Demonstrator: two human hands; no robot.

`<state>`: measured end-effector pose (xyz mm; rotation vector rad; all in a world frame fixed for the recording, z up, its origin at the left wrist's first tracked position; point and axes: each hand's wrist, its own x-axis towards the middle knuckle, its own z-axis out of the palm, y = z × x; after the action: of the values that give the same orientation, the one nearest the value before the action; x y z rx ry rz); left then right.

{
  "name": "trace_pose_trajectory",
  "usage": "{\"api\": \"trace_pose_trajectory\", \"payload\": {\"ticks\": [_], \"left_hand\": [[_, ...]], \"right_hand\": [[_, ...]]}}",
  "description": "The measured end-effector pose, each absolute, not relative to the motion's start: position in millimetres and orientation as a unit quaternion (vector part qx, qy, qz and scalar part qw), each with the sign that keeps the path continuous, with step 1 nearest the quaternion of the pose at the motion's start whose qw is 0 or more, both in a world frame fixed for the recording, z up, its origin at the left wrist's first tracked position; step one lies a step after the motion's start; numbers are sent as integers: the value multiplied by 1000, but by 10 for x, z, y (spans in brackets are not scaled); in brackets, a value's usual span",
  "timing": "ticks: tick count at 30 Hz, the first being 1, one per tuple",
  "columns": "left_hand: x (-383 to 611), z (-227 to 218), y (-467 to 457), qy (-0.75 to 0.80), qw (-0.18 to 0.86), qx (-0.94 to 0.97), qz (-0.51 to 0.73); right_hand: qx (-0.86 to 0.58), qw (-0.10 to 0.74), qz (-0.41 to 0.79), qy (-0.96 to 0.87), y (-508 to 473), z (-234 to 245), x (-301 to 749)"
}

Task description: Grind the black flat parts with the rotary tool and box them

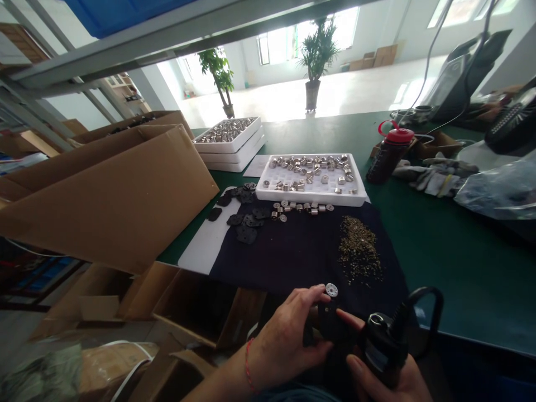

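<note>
Black corded handheld tool [383, 349], clamped in right hand [389, 385], left hand [285, 340] pinching dark piece [329, 319]

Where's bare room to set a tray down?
Bare green bench right of the dark cloth, below the gloves. Also cloth between black pieces and brass-coloured grit. Crowded: around the white tray and small metal parts.

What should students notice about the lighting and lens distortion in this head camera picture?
In the head view, the far windows and floor blow out to white glare; the metal shelf frame looks stretched toward the edge, a wide-lens effect; the left hand and right hand sit in dimmer light.
</note>
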<state>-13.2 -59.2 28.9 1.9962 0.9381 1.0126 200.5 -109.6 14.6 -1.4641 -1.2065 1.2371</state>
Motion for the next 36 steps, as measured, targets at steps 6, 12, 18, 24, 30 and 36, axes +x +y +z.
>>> {"api": "trace_pose_trajectory", "payload": {"ticks": [6,12,18,24,30,36], "left_hand": [[-43,363,-358,368,334,773,394],[81,350,-212,387,301,784,382],[109,319,-206,402,277,790,370],[112,314,-216,404,275,789,371],[115,298,-235,406,267,791,372],[116,254,-241,409,257,792,374]], "right_hand": [[-601,421,492,-468,-951,310,2002],[-640,419,474,-436,-824,404,2014],[-654,411,453,-445,-813,345,2017],[-657,416,450,-439,-816,283,2019],[-661,419,453,-428,-813,300,2005],[-658,419,474,-408,-793,328,1978]]}}
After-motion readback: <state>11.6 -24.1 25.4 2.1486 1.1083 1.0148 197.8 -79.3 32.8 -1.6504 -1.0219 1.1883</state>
